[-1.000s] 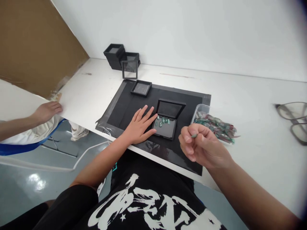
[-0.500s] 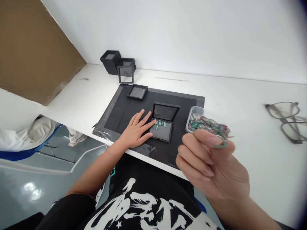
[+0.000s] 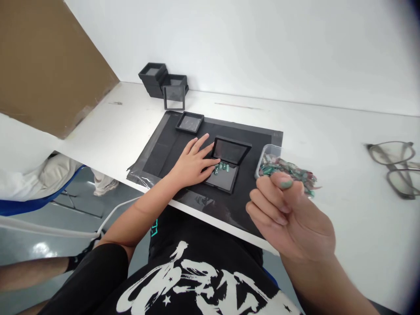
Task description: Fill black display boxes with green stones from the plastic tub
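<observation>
My right hand [image 3: 292, 218] is raised over the table's right side, thumb and forefinger pinching a green false nail [image 3: 286, 184]. Its other fingers are curled in. My left hand [image 3: 193, 167] has its fingers spread at the left edge of a small open black case [image 3: 224, 178], its thumb and forefinger by the case. Inside the case, several green false nails [image 3: 222, 166] lie near the hinge. The case's windowed lid [image 3: 230, 150] stands tilted up. Beyond my right hand, a clear plastic tub [image 3: 262, 155] holds a heap of green and reddish false nails [image 3: 288, 168], partly hidden by my fingers.
A black mat [image 3: 160, 151] lies under the case. Another small black case [image 3: 190, 122] sits on its far part, with stacked black cases [image 3: 154, 78] behind. Eyeglasses [image 3: 393, 162] lie at the right. At the lower left are a blue chair [image 3: 70, 183] and another person's leg [image 3: 36, 272].
My right hand has turned the pinched false nail, so its face now shows. My left hand has shifted slightly up and right in view. Another person's leg has appeared at the lower left.
</observation>
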{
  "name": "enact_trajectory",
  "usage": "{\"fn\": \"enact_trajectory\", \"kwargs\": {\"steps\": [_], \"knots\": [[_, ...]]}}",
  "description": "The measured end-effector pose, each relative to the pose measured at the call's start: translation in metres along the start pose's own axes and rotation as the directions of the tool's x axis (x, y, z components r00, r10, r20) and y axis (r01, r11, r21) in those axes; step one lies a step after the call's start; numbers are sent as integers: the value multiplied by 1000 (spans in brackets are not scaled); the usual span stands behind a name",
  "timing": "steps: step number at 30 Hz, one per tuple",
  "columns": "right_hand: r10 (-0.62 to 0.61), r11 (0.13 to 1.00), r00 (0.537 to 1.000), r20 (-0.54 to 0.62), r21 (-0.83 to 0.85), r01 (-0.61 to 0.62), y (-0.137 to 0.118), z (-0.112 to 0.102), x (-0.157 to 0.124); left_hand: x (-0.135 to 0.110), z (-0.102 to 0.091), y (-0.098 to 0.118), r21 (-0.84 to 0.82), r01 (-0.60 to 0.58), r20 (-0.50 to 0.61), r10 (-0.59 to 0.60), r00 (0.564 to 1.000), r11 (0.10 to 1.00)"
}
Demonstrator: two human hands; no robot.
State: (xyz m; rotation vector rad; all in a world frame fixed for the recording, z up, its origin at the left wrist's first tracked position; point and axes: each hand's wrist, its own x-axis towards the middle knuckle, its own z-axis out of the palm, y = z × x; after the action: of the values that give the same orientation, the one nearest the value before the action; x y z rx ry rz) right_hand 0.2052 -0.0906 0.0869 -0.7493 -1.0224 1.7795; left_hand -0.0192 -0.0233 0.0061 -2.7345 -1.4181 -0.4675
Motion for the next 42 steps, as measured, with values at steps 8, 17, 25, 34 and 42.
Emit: {"fn": "enact_trajectory", "kwargs": {"steps": [8, 17, 25, 34, 42], "knots": [[-24, 996, 999, 29, 82, 22, 1, -8, 2, 6, 6, 16, -136, 223, -35, -230, 973, 965], [44, 996, 997, -70, 86, -38, 2, -14, 5, -3, -3, 7, -469, 374, -27, -436, 899, 800], [28, 939, 999, -45, 345, -11, 3, -28, 10, -2, -6, -9, -627, 412, -13, -538, 843, 661], [26, 951, 996, -83, 310, 1, 6, -35, 13, 15, 7, -19, -461, 413, 82, -426, 901, 786], [34, 933, 997, -76, 359, -4, 10, -38, 14, 16, 18, -22, -392, 280, -66, -331, 941, 876]]}}
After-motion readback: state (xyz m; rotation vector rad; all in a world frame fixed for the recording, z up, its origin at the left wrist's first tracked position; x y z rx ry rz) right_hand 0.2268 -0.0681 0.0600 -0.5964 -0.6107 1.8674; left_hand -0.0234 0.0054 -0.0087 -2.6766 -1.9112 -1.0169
